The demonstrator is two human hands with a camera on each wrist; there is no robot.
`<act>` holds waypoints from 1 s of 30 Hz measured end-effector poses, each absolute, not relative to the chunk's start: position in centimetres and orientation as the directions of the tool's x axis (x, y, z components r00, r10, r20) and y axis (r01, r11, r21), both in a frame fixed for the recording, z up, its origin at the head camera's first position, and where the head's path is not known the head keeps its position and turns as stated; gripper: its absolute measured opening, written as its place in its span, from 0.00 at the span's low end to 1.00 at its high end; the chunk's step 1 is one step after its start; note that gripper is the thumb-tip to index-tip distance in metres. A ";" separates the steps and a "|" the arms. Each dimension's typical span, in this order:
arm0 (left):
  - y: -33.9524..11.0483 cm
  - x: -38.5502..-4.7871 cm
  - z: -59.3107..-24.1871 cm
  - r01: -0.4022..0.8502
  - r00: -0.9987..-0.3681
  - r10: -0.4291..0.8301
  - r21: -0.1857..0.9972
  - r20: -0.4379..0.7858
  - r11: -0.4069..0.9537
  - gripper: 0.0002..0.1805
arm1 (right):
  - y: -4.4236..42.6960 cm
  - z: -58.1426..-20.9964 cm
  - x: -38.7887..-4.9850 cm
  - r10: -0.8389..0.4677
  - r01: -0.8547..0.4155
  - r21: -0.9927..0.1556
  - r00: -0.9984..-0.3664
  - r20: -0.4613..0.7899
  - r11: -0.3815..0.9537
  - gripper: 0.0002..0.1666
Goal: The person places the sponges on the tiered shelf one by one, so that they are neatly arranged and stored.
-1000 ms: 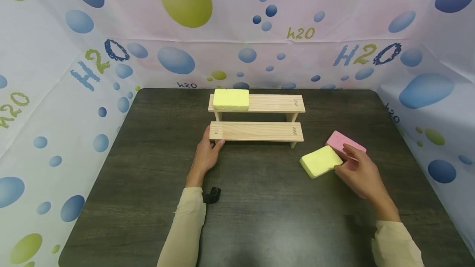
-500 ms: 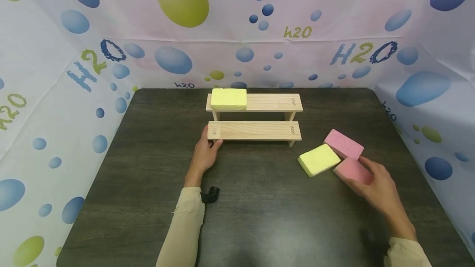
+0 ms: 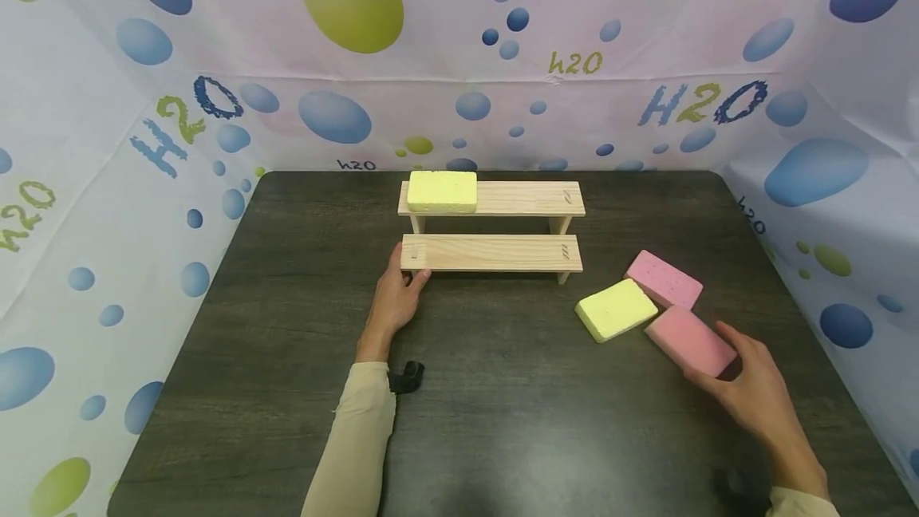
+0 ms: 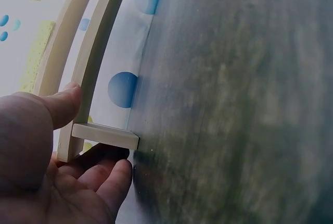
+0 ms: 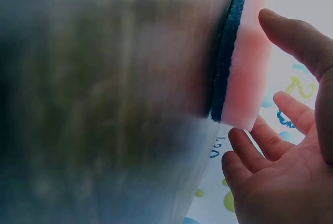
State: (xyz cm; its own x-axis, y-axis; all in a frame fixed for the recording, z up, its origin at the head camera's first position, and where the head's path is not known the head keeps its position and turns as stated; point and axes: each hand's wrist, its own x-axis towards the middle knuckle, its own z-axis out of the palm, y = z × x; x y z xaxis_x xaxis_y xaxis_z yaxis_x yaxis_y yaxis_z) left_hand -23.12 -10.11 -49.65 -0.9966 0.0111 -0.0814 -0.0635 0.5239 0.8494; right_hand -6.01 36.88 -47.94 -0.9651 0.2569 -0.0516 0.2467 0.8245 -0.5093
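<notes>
Two wooden stands, a back one (image 3: pixel 527 198) and a front one (image 3: pixel 491 252), stand one behind the other. A yellow sponge (image 3: pixel 442 191) lies on the back stand's left end. My left hand (image 3: pixel 391 305) grips the front stand's left end; in the left wrist view the thumb lies along the board (image 4: pixel 96 57). My right hand (image 3: pixel 761 393) has its fingers spread around the near end of a pink sponge (image 3: pixel 691 340). That sponge's dark blue underside (image 5: pixel 229 52) shows in the right wrist view, with the right hand (image 5: pixel 291 156) beside it.
Another pink sponge (image 3: pixel 664 279) and a yellow sponge (image 3: pixel 616 310) lie on the dark table (image 3: pixel 502 389), close to the near pink one. A patterned sheet (image 3: pixel 459 62) rises behind the table and at both sides.
My right hand has moved right and toward me, off the yellow and far pink sponges, and its fingers have spread, uncovering the near pink sponge. The left hand keeps its hold.
</notes>
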 end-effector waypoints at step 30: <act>-10.1 -23.1 -49.5 -0.032 -0.997 0.038 0.853 -0.061 0.521 0.41 | 37.2 -48.3 -5.5 0.256 0.281 -0.479 -0.959 -0.119 0.831 0.61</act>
State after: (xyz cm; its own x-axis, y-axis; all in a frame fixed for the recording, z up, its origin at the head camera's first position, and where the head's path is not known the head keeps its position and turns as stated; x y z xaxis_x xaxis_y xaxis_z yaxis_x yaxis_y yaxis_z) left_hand -23.13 -10.14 -49.47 -0.9974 0.0381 -0.0606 -0.0319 0.5214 0.8527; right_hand -5.47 37.23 -48.32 -0.9595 0.2556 -0.1186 0.2808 0.8314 -0.4795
